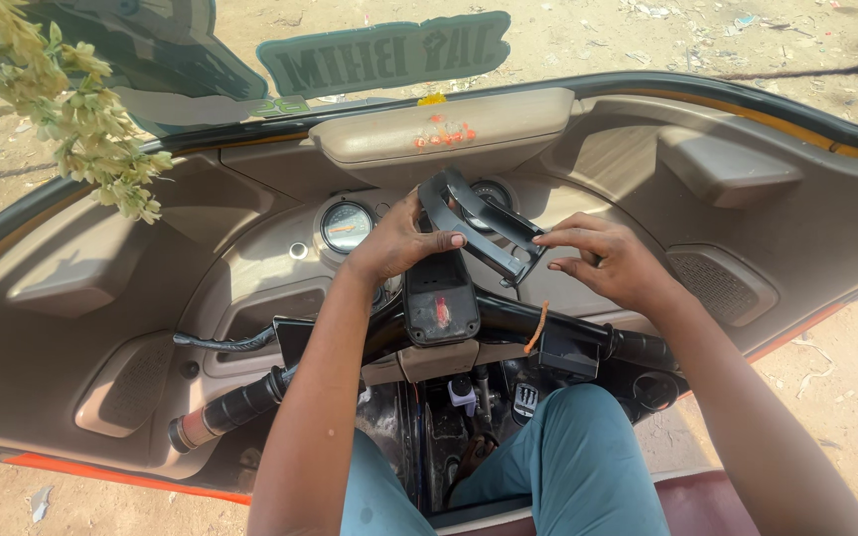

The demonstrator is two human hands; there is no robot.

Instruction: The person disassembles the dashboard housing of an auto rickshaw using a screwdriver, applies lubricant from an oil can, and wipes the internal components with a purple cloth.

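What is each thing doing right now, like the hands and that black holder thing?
left hand: gripping the black holder's left side.
right hand: fingertips pinching the holder's right end.
black holder: empty, tilted, mounted above the handlebar.
handlebar: not held.
round gauge: needle too small to read.
flower garland: hanging at the windshield.

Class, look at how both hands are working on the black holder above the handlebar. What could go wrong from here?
1. The black bracket is gripped only by fingertips of the left hand and right hand; it may slip down towards the pedals.
2. It sits before the round gauge and might knock it.
3. Fingers could get pinched in its arms.
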